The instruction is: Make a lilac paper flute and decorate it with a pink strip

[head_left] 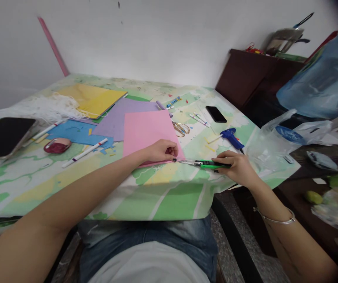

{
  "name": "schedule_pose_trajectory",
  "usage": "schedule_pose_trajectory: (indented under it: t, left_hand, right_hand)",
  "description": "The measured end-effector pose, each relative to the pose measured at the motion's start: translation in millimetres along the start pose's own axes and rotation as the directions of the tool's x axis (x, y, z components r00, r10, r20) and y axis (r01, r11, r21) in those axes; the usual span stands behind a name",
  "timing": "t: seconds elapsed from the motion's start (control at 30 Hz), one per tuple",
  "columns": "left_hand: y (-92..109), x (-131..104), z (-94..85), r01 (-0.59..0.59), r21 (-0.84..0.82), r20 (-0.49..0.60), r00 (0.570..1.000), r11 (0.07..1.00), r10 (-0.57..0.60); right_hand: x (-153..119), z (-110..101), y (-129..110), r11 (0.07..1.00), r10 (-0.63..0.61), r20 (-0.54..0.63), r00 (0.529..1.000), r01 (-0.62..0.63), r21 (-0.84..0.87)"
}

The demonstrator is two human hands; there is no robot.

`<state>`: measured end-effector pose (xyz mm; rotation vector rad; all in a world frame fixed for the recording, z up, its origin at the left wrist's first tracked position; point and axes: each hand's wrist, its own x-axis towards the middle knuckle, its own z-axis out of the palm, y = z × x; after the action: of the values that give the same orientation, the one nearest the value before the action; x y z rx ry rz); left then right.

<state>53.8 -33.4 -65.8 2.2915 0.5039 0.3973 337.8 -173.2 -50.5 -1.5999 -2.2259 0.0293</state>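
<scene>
A pink sheet [148, 129] lies near the table's front edge, partly over a purple sheet [110, 122]. My left hand [161, 150] rests on its lower right part, fingers curled and thumb at the near edge. In my right hand [236, 165] is a green and black utility knife [208, 163], held almost flat to the table. Its blade is out and points left, with the tip by the sheet's near right corner, close to my left thumb. Whether the blade touches the sheet I cannot tell. Gold-handled scissors [182, 129] lie just beyond the sheet.
A blue glue gun [230, 137] and a black phone [216, 114] lie to the right, near a plastic bag [264, 145]. Leftward are a marker [84, 152], a dark red rounded object [57, 145], blue sheets [74, 133], white yarn [45, 106] and a tablet [5, 135].
</scene>
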Motion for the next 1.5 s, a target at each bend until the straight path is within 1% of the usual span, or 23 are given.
schedule_pose_trajectory:
  t: [0.17, 0.23, 0.3, 0.4, 0.57, 0.67, 0.8, 0.9, 1.0, 1.1, 1.23, 1.3, 1.5]
  left_hand:
    - [6, 4, 3.0, 0.066, -0.048, -0.032, 0.997, 0.997, -0.068]
    - [7, 8, 4.8, 0.091, -0.025, -0.049, 0.995, 0.996, -0.092]
    - [5, 12, 6.3, 0.093, 0.022, -0.063, 0.994, 0.995, -0.091]
    - [0, 16, 7.8, 0.043, 0.039, -0.073, 0.997, 0.998, -0.04]
    - [-1, 17, 5.6, -0.143, -0.034, -0.028, 0.99, 0.989, 0.142]
    - [1, 21, 3.1, -0.189, -0.046, 0.013, 0.982, 0.981, 0.189]
    - [0, 29, 2.6, -0.191, -0.055, 0.121, 0.973, 0.98, 0.196]
    - [-1, 32, 3.5, -0.165, -0.038, 0.154, 0.974, 0.986, 0.169]
    - [-1, 32, 4.3, -0.153, -0.028, 0.156, 0.975, 0.988, 0.156]
    - [2, 30, 5.9, -0.172, 0.006, 0.154, 0.974, 0.985, 0.169]
    - [5, 27, 10.6, -0.166, 0.101, 0.079, 0.984, 0.981, 0.158]
    - [5, 25, 13.0, -0.176, 0.138, 0.048, 0.984, 0.975, 0.171]
    - [2, 27, 14.2, -0.222, 0.137, 0.062, 0.975, 0.965, 0.216]
  right_hand:
    - [1, 0, 0, 1.0, -0.002, 0.0, 1.0, 0.002, -0.008]
    - [1, -1, 0, 1.0, 0.003, 0.006, 1.0, -0.003, -0.014]
    - [1, -1, 0, 1.0, 0.006, 0.009, 1.0, -0.006, -0.015]
    - [1, -1, 1, 1.0, 0.015, 0.012, 1.0, -0.015, -0.014]
    - [3, -1, 5, 0.999, 0.04, 0.027, 0.999, -0.04, -0.016]
    - [3, -2, 6, 0.999, 0.036, 0.026, 0.999, -0.036, -0.016]
    - [2, -2, 6, 0.999, 0.032, 0.027, 0.999, -0.031, -0.015]
    - [2, -2, 6, 0.999, 0.036, 0.031, 0.999, -0.036, -0.009]
    - [2, -2, 6, 0.999, 0.038, 0.033, 0.999, -0.038, -0.005]
    - [2, -2, 7, 0.999, 0.036, 0.032, 0.999, -0.035, -0.009]
    - [2, -2, 7, 0.999, 0.037, 0.035, 0.999, -0.037, -0.008]
    - [2, -2, 7, 0.999, 0.038, 0.035, 0.999, -0.037, -0.001]
    - [4, -1, 8, 1.0, 0.029, 0.053, 0.998, -0.03, 0.007]
